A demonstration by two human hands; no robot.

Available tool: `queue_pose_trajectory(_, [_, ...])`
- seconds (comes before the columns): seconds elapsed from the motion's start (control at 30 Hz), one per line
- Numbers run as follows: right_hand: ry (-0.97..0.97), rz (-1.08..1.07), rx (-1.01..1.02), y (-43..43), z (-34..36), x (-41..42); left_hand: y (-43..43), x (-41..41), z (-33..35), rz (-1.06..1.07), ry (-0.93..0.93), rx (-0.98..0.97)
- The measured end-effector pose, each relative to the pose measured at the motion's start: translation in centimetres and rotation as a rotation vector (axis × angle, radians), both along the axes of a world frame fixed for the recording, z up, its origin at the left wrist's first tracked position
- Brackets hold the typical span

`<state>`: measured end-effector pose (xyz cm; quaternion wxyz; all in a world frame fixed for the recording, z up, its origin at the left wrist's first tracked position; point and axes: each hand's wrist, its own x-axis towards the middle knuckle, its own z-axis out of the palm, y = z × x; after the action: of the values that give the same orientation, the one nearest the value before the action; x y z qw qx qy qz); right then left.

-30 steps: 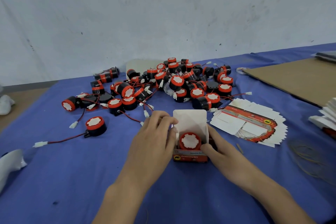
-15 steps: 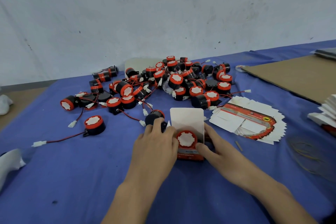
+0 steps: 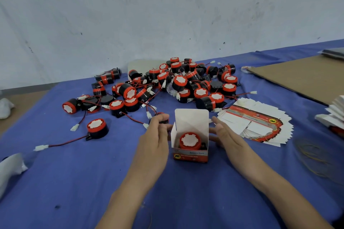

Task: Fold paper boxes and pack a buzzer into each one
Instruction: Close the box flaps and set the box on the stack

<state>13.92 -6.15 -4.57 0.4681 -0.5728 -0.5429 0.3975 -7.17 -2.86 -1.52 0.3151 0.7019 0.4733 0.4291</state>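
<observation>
I have the paper box standing on the blue table, near the middle, with its lid flap upright and a red-capped buzzer sitting inside. The left hand is against the box's left wall, fingers loosely bent, gripping nothing I can make out. The right hand lies along the right wall with straight fingers. I cannot tell whether either palm presses the card. A heap of loose buzzers lies farther off, and flat box blanks fan out to the right.
</observation>
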Motion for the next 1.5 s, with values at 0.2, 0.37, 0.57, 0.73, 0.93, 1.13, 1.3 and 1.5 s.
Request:
queue_pose_trajectory(0.2, [0.017,0.047,0.03,0.3,0.1,-1.2,0.9,0.4,-0.9,-0.133,-0.046,-0.189])
queue_pose_trajectory(0.37, [-0.117,-0.106,0.138,0.3,0.0,-2.1,1.5,0.9,-1.3,-0.193,-0.044,-0.24])
queue_pose_trajectory(0.57, [-0.2,-0.015,0.181,-0.4,0.1,-1.7,1.8,0.5,-1.7,-0.15,-0.024,-0.127])
queue_pose_trajectory(0.73, [-0.246,0.142,0.1,-1.1,0.0,-0.9,1.5,-1.0,-1.4,-0.248,0.057,-0.13])
queue_pose_trajectory(0.93, [-0.469,0.194,0.178,-1.4,0.1,-1.1,0.7,-2.6,-1.8,-0.358,0.274,-0.037])
queue_pose_trajectory(1.13, [-0.463,0.182,0.243,-1.7,0.5,-1.2,0.5,-2.4,-1.7,-0.327,0.299,0.027])
queue_pose_trajectory(1.3, [-0.396,0.158,0.288,-1.5,0.5,-1.6,0.5,-2.2,-1.8,-0.308,0.291,0.132])
queue_pose_trajectory(1.5, [-0.395,0.124,0.299,-1.4,0.3,-1.9,0.5,-2.3,-2.0,-0.303,0.215,0.128])
